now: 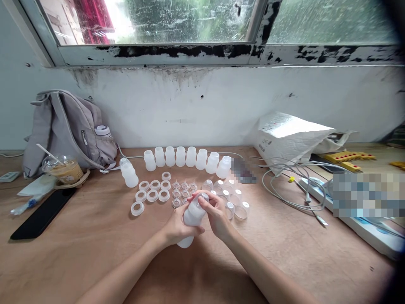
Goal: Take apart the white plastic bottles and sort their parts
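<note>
Frosted white plastic bottle, waisted (193,216): one, at clock centre, tilted, top towards one o'clock. Left hand (177,225) clamped round its body; right hand (217,213) pinched about its top, the two close together.

Risks, as judged: a slack left grip could let the smooth body twist or slip under the right hand's pressure; uneven pressing could leave the top crooked; a stray knuckle could scatter loose parts just beyond.

Counted, on brown wooden tabletop (95,236):
- Frosted white open-topped plastic bottles (180,156): eight, arced from eleven to one o'clock.
- Frosted white plastic bottle with closed top (129,174): one, ten o'clock.
- Whitish plastic rings (152,200): eight, ten o'clock.
- Small clear round pieces with pointed centres (184,194): about eight, before twelve; left hand may hide more.
- Clear plastic caps, white-spotted (236,197): about eight, two o'clock; partly hidden, count uncertain.
</note>
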{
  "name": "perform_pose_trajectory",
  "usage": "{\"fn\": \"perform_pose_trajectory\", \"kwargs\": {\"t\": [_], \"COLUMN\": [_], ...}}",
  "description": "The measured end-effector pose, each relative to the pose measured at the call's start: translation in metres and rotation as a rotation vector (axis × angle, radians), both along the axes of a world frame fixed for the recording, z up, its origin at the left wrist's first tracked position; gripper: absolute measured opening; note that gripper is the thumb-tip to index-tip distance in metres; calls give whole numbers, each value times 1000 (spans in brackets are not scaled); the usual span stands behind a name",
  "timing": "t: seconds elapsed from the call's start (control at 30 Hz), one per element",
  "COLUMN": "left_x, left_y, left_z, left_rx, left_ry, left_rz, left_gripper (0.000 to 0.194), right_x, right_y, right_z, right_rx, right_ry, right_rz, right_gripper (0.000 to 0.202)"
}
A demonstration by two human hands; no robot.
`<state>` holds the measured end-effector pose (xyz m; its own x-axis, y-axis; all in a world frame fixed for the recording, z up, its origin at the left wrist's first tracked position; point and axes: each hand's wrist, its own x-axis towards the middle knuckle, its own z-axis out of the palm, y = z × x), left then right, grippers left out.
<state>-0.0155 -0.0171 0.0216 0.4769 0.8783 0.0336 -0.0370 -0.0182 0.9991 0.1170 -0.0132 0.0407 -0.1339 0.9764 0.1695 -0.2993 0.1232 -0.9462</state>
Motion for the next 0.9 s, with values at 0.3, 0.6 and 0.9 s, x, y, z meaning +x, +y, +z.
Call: {"fn": "perform_pose_trajectory", "kwargs": {"t": [0.3,0.6,0.9], "left_x": [-8,-5,-8], "left_y": [-8,-8,1], "left_z": [-4,-16,-13], "left_rx": [-587,-635,-510], "left_ry": [-408,-378,-439], "left_rz": [-486,-342,-37], "left_gripper": [33,37,32], "right_x": [6,49,49], "right_y": [3,31,31], "right_z": [8,18,17], "right_rx": [-155,137,206], "right_ry": [176,-86,-517], "right_rz": [160,-345,-355], "right_gripper": [26,31,33]}}
